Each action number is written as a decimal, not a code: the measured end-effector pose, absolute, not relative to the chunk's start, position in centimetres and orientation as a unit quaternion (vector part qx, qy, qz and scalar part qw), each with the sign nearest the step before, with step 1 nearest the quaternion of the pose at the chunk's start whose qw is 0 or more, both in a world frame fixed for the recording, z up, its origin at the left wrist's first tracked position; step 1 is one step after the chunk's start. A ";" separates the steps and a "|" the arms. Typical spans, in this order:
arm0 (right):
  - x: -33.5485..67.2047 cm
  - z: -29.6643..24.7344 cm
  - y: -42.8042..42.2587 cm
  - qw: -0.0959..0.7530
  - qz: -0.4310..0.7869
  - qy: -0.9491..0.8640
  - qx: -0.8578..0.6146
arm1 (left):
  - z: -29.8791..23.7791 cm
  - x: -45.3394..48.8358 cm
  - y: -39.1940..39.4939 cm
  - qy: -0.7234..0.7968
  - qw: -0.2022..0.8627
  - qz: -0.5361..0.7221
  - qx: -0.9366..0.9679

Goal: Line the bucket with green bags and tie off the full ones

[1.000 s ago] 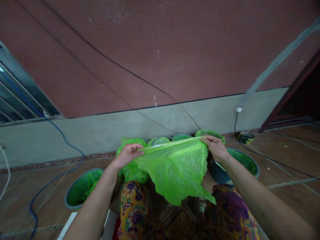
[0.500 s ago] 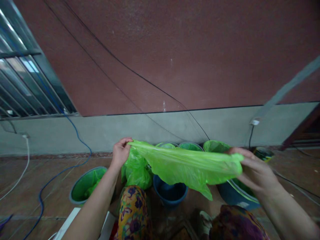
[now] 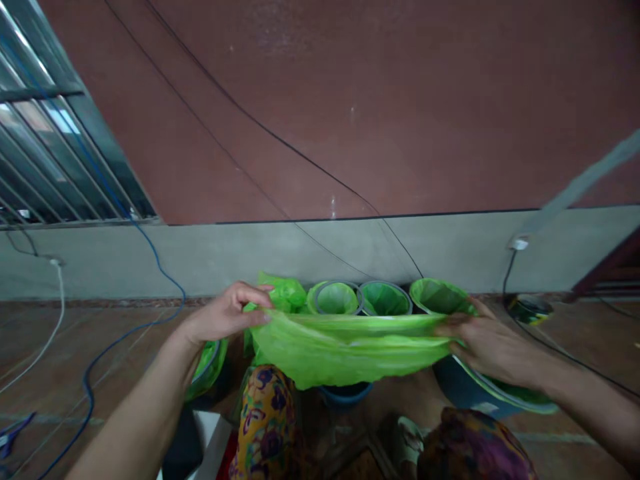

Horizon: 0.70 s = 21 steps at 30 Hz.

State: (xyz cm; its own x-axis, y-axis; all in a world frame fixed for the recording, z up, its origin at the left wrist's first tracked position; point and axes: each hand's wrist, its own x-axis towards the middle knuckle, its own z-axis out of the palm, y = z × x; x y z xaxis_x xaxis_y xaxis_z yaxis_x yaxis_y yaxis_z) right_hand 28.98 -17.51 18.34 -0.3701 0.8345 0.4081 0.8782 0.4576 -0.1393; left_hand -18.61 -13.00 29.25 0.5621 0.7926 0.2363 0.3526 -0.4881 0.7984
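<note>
Stretched between both hands is a thin green plastic bag (image 3: 355,350). My left hand (image 3: 225,312) pinches its left end between thumb and fingers. The right end is gripped by my right hand (image 3: 493,343), whose fingers are partly behind the film. Below the bag stands a blue bucket (image 3: 346,395), its opening mostly covered by the green film. Behind it, bins lined with green bags line the wall: a left one (image 3: 336,298), a middle one (image 3: 386,300) and a right one (image 3: 440,295). More crumpled green bags (image 3: 283,291) lie beside them on the left.
A larger lined blue bin (image 3: 480,393) stands under my right forearm; another lined bin (image 3: 210,367) is partly behind my left arm. A blue cable (image 3: 125,327) crosses the floor at left. A tin can (image 3: 530,309) sits by the wall. My patterned knees (image 3: 267,423) are in front.
The bag has come lower and its upper edge is now pulled level between my hands. My left hand has moved left and down. The lined bins behind show more.
</note>
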 end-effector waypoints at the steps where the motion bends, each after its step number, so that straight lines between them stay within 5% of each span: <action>1: 29.1 18.1 -17.2 0.169 -0.069 -0.836 -0.518 | 29.9 -17.6 -13.7 0.346 0.335 0.235 0.844; 5: 28.7 18.0 -16.1 0.052 -0.102 -0.809 -0.577 | 29.9 -13.7 -17.3 0.302 0.277 0.096 0.907; 9: 28.2 19.4 -15.2 0.038 -0.102 -0.782 -0.614 | 24.6 -12.6 -18.7 0.257 0.226 0.053 0.938; 13: 27.9 22.9 -15.5 0.104 -0.183 -0.773 -0.598 | 21.1 -12.8 -15.6 0.330 0.102 0.071 0.936; 17: 26.9 26.9 -18.8 0.207 -0.277 -0.747 -0.568 | 25.3 -13.2 -12.0 0.469 -0.077 0.083 0.876; 21: 25.7 23.8 -22.6 0.364 -0.394 -0.651 -0.537 | 27.0 -13.9 -12.3 0.581 -0.162 0.177 0.777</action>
